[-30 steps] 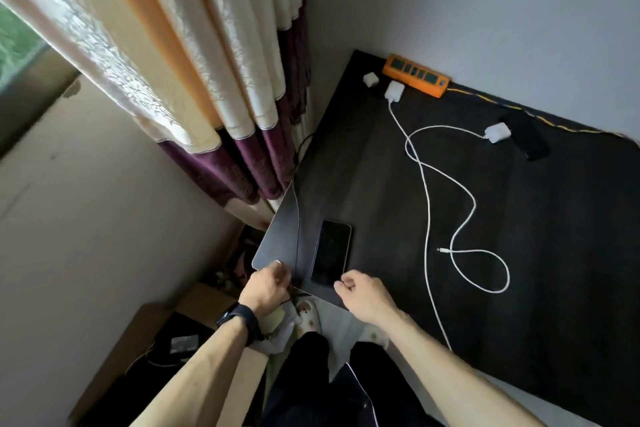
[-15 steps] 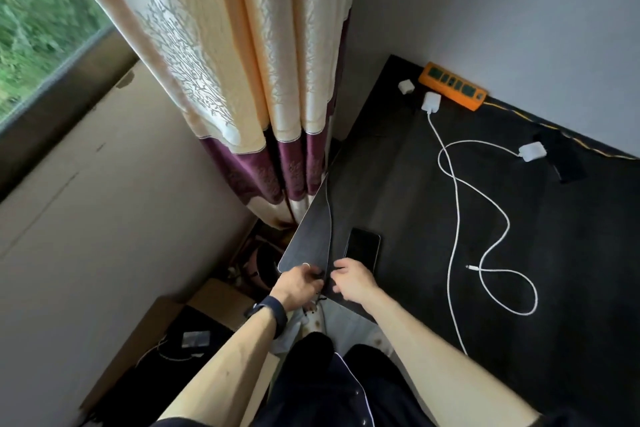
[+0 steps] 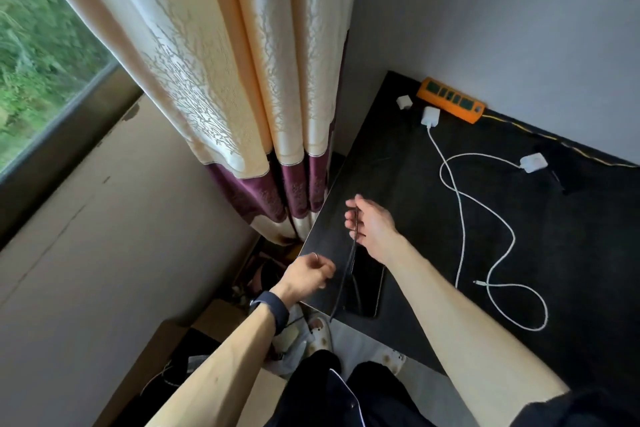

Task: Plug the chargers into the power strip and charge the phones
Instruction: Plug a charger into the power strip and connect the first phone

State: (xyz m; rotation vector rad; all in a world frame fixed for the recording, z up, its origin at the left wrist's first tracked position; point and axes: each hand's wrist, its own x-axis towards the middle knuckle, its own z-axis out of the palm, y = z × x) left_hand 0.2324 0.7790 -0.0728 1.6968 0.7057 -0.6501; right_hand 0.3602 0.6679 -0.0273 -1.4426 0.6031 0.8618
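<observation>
My right hand (image 3: 370, 224) is raised over the near left part of the black table (image 3: 433, 218) and pinches a thin black cable (image 3: 346, 274). The cable hangs down past the table's front edge. A black phone (image 3: 369, 291) lies flat under my right wrist. My left hand (image 3: 308, 276) hovers at the table's near corner, fingers curled, nothing seen in it. The orange power strip (image 3: 450, 99) lies at the far edge by the wall. Two white chargers (image 3: 403, 101) (image 3: 430, 116) sit in front of it, unplugged. A third white charger (image 3: 533, 163) lies by a second dark phone (image 3: 568, 170).
A white cable (image 3: 485, 218) snakes from the middle charger across the table, its free plug (image 3: 479, 283) lying near the front. Cream and purple curtains (image 3: 259, 114) hang left of the table. Cardboard boxes (image 3: 166, 367) and clutter sit on the floor below.
My right hand has left the front edge by the phone and risen over the table, lifting the black cable. My left hand stays near the corner. The camera has turned left.
</observation>
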